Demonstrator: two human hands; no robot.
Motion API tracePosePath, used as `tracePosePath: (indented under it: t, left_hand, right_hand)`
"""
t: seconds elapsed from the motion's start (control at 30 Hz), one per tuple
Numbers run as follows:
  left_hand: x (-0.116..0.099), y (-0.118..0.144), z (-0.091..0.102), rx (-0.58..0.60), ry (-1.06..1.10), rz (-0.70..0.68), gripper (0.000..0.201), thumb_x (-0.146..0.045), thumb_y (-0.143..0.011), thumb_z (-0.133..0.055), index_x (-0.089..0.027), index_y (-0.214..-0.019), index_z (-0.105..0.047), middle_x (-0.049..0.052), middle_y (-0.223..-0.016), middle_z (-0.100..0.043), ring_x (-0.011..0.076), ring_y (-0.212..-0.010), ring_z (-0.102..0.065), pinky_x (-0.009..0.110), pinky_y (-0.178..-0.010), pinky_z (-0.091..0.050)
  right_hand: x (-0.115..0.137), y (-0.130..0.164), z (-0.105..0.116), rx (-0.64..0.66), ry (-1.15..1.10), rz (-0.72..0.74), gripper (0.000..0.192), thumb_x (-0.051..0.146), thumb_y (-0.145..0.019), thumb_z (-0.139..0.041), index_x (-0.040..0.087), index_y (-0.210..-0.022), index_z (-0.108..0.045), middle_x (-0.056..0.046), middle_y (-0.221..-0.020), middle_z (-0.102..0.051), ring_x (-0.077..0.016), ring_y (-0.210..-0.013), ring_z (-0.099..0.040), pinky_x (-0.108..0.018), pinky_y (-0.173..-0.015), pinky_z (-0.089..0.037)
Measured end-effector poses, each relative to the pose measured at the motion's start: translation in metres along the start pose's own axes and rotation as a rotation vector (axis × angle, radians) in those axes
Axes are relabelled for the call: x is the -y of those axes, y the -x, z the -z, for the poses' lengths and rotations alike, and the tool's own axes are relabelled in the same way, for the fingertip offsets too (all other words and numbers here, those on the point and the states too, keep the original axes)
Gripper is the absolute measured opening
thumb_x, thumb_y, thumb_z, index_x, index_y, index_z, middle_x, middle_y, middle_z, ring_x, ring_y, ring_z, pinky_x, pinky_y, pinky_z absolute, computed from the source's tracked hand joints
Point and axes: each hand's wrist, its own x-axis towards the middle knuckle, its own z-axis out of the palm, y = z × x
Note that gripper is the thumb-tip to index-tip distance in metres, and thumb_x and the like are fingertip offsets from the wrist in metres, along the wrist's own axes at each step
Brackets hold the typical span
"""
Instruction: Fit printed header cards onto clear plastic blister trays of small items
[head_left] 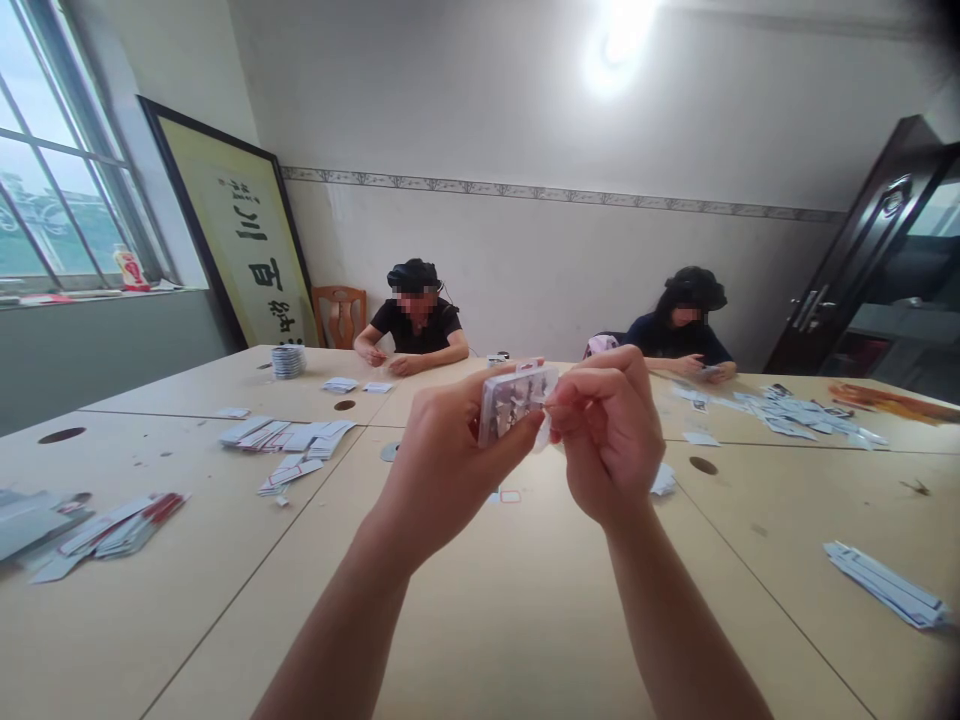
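1. The left hand (450,440) grasps a clear case (512,398), raised above the table (487,620); small dark pieces (529,386) show inside it.
2. The right hand (611,430) has its fingertips drawn together at the case's right edge; I cannot tell what they pinch.
3. A red-and-white bottle (132,270) stands by the far-left window (64,150), contents indistinct.
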Motion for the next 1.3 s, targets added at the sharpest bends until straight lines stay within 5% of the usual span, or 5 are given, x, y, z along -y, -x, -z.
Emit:
tracePosePath:
  t: [0.5, 0.8, 1.3]
  left_hand:
    - [-0.001, -0.002, -0.001, 0.012, 0.011, 0.001, 0.009, -0.03, -0.088, -0.07, -0.022, -0.091, -0.073, 0.0, -0.061, -0.05, 0.0164, -0.068, -0.056, 0.02, -0.046, -0.039]
    - [-0.003, -0.002, -0.003, 0.038, 0.024, -0.021, 0.01, -0.029, -0.09, -0.069, -0.019, -0.09, -0.071, -0.004, -0.06, -0.045, 0.0087, -0.053, -0.034, 0.021, -0.042, -0.026]
    - [-0.005, 0.0, -0.003, 0.09, -0.056, -0.053, 0.013, -0.025, -0.095, -0.061, -0.021, -0.083, -0.062, -0.005, -0.066, -0.049, 0.0086, -0.058, -0.036, 0.021, -0.048, -0.031]
  right_hand:
    - [0.013, -0.011, 0.01, -0.043, -0.002, -0.036, 0.014, 0.01, -0.092, -0.057, 0.024, -0.091, -0.061, -0.001, -0.09, -0.048, -0.0163, -0.085, -0.052, -0.031, -0.067, -0.049]
    - [0.015, -0.012, 0.017, 0.161, 0.071, -0.067, 0.012, 0.013, -0.095, -0.056, 0.023, -0.092, -0.059, -0.002, -0.092, -0.044, -0.0173, -0.088, -0.051, -0.034, -0.077, -0.05]
    - [0.006, -0.01, 0.007, 0.065, 0.169, 0.068, 0.015, 0.01, -0.094, -0.05, 0.024, -0.094, -0.054, -0.003, -0.094, -0.047, -0.0187, -0.09, -0.053, -0.036, -0.077, -0.049]
